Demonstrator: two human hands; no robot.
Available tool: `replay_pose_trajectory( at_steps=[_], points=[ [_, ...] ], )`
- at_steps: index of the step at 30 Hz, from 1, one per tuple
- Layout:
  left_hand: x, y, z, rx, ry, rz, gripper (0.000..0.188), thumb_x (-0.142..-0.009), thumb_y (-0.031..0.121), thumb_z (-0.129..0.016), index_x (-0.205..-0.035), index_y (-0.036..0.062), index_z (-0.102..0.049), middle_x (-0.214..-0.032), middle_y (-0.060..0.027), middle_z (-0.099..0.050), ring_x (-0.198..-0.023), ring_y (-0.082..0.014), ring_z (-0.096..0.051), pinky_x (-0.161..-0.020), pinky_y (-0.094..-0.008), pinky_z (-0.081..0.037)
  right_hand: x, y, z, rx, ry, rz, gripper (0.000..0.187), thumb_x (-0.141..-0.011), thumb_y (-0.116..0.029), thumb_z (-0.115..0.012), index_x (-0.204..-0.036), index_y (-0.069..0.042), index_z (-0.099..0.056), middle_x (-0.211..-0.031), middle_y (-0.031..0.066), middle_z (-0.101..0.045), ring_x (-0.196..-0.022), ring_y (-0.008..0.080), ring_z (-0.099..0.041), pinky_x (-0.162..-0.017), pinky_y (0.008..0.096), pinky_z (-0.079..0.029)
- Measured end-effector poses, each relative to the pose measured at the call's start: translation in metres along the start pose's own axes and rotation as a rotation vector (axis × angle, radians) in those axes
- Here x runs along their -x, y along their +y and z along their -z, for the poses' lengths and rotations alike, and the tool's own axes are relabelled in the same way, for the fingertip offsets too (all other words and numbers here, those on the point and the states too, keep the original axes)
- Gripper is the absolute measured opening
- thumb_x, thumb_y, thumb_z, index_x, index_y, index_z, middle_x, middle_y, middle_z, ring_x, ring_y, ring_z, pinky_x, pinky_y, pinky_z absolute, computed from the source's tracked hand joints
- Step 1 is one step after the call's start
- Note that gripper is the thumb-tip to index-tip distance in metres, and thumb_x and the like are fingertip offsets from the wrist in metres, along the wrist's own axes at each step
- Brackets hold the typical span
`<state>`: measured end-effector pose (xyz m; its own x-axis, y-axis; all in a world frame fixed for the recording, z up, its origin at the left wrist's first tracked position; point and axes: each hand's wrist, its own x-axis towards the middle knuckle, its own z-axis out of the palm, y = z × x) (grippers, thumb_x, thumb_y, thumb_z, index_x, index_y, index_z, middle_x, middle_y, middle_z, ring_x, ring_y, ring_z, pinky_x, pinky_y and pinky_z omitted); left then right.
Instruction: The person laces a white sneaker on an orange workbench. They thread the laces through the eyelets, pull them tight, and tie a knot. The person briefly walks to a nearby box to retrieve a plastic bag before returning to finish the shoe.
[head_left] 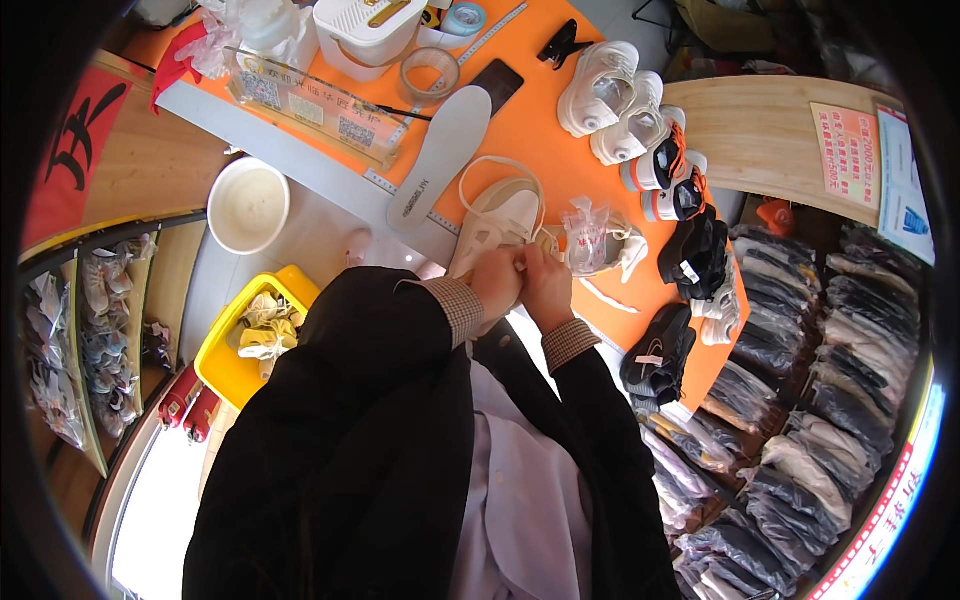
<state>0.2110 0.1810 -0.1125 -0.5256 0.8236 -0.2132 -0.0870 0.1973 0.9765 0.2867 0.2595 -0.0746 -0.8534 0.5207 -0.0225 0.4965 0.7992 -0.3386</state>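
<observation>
A white and beige sneaker [513, 212] lies at the near edge of the orange table, a loose loop of pale shoelace [500, 160] arching over it. My left hand [496, 282] and my right hand [546, 288] meet at its lacing, fingertips pinched together on the lace; the exact grip is partly hidden by the fingers. Just right of them is the other pale shoe [627, 250], with a clear plastic bag [586, 230] against it. A white lace end [608, 297] trails on the table. To the left, a grey insole [440, 160] overhangs the table edge.
Several shoes, such as a white sneaker [600, 88] and a black shoe [658, 355], line the right side. A phone [500, 85], a tape roll [430, 75] and a clear sign [310, 110] lie beyond. A yellow bin [215, 350] and white bucket [248, 205] stand on the floor.
</observation>
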Motion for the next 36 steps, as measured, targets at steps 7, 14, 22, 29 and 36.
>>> replay_pose_trajectory(
  at_steps=[7,14,22,29,36],
  points=[
    [-0.002,-0.01,-0.008,-0.046,0.041,0.045,0.018,-0.085,0.014,-0.052,-0.084,0.0002,-0.063,-0.073,-0.0216,-0.063,-0.07,-0.0369,-0.063,-0.062,-0.0426,-0.049,-0.011,0.008,-0.006,-0.139,0.097,-0.286,0.017,-0.071,-0.003,-0.067,-0.084,-0.005,-0.056,-0.066,0.0128,-0.062,-0.058,0.0276,-0.062,-0.055,0.0332,-0.051],
    [0.008,0.014,0.003,-0.479,-0.197,-0.045,0.027,-0.081,0.026,-0.063,-0.091,0.0005,-0.062,-0.081,-0.0186,-0.064,-0.072,-0.0348,-0.064,-0.067,-0.0451,-0.05,0.002,0.008,0.002,-0.434,0.194,-0.523,0.021,-0.073,-0.007,-0.07,-0.089,0.001,-0.059,-0.065,0.0107,-0.064,-0.057,0.0166,-0.062,-0.052,0.0297,-0.05],
    [0.016,0.007,0.014,-0.908,-0.326,-0.415,0.024,-0.075,0.005,-0.059,-0.093,-0.0099,-0.057,-0.082,-0.0192,-0.057,-0.068,-0.032,-0.064,-0.055,-0.0348,-0.053,-0.006,0.015,0.013,-0.755,-0.037,-0.78,0.023,-0.077,-0.013,-0.073,-0.084,0.006,-0.062,-0.069,0.0095,-0.066,-0.055,0.012,-0.061,-0.046,0.0239,-0.048],
    [0.028,-0.002,0.016,-0.86,-0.299,-0.427,0.019,-0.076,0.003,-0.055,-0.088,-0.0119,-0.059,-0.083,-0.0205,-0.056,-0.065,-0.032,-0.063,-0.055,-0.0357,-0.054,-0.002,0.011,0.011,-0.859,-0.193,-0.817,0.018,-0.077,-0.011,-0.072,-0.079,0.004,-0.063,-0.067,0.0076,-0.064,-0.052,0.0113,-0.06,-0.042,0.0228,-0.046],
    [0.028,-0.005,0.022,-0.803,-0.352,-0.328,0.023,-0.077,0.007,-0.057,-0.094,-0.0074,-0.057,-0.085,-0.0211,-0.058,-0.068,-0.0333,-0.064,-0.056,-0.0385,-0.053,0.011,0.003,-0.008,-0.795,-0.03,-0.849,0.017,-0.077,-0.007,-0.07,-0.079,0.006,-0.059,-0.067,0.0095,-0.062,-0.053,0.014,-0.061,-0.042,0.0253,-0.05]
  ],
)
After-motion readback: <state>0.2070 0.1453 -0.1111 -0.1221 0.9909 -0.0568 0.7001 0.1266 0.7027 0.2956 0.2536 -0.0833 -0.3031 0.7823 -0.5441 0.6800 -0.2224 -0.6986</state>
